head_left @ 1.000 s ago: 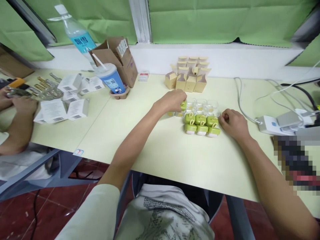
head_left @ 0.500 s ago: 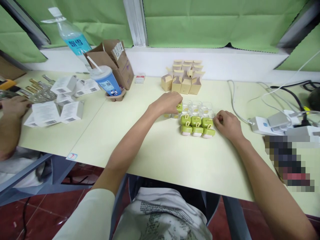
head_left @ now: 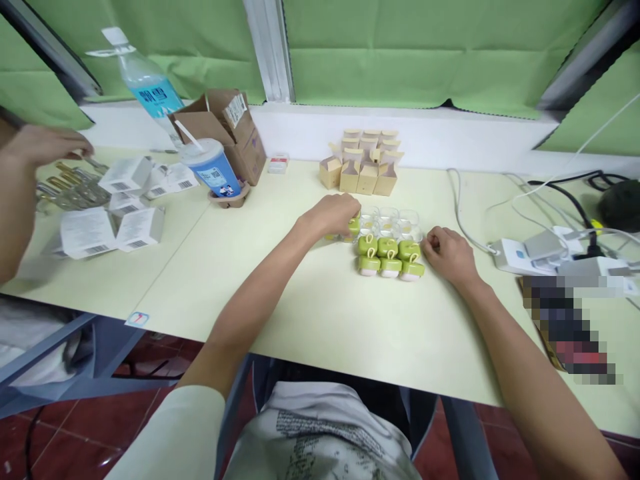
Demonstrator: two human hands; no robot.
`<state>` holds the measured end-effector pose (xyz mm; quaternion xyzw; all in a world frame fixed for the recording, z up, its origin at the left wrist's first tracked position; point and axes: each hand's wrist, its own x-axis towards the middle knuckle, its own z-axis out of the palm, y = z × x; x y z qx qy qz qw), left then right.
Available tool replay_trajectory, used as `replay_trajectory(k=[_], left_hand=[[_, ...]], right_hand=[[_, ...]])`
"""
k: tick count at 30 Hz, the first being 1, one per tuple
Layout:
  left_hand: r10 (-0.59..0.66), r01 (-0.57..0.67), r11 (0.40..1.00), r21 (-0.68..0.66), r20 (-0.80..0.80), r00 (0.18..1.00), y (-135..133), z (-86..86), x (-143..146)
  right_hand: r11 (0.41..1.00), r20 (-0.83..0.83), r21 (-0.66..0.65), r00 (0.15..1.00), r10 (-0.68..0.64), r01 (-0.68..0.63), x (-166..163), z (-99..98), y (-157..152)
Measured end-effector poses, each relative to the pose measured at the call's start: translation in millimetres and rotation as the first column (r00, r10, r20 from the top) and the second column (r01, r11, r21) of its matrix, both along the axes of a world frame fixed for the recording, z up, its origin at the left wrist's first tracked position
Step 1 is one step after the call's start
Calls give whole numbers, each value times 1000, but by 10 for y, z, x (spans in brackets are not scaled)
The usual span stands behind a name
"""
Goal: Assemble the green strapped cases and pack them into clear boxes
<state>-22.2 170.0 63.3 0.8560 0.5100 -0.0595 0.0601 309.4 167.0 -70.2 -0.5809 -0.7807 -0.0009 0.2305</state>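
My left hand [head_left: 336, 215] is closed on a small green case [head_left: 354, 228], mostly hidden by the fingers, at the left end of the clear plastic cups [head_left: 389, 220]. In front of these cups stand several small green cases [head_left: 388, 247] in two rows, with pale yellow loops on top and pinkish-white bottoms. Loosely curled, my right hand [head_left: 450, 252] rests on the table just right of the cases. Its fingers are closed and I see nothing in them.
Open small kraft boxes [head_left: 369, 179] stand by the wall. Leftward are a blue drink cup [head_left: 215, 172], a cardboard box [head_left: 250, 150], a water bottle [head_left: 150, 90], white boxes [head_left: 87, 230] and glass vials [head_left: 75, 187] near a co-worker's hand [head_left: 50, 143]. A power strip [head_left: 523, 257] with cables lies right.
The co-worker's hand at the left has moved up and over the vials. My left hand stays at the left end of the cups, and my right hand remains curled. The view has shifted slightly.
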Motion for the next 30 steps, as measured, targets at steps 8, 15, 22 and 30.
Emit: replay_trajectory(k=[8,15,22,30], left_hand=[[-9,8,1000,24,50,999,10,29,-39],[70,-66,997,-46,96,993,107,-58,-76],[89,-87,995,-43,48,995,165,-65,4],[69,-69,998,-9,42,997,160,-25,-35]], right_hand=[[1000,3,-15,1000,-9,9,-10,21,-11],[998,-13,-43,999,-35,35,-56,58,-24],[993,-433,5,895,-106,120,-167,320,-154],[881,-51,-294,927,373,-371,-952,1248,-81]])
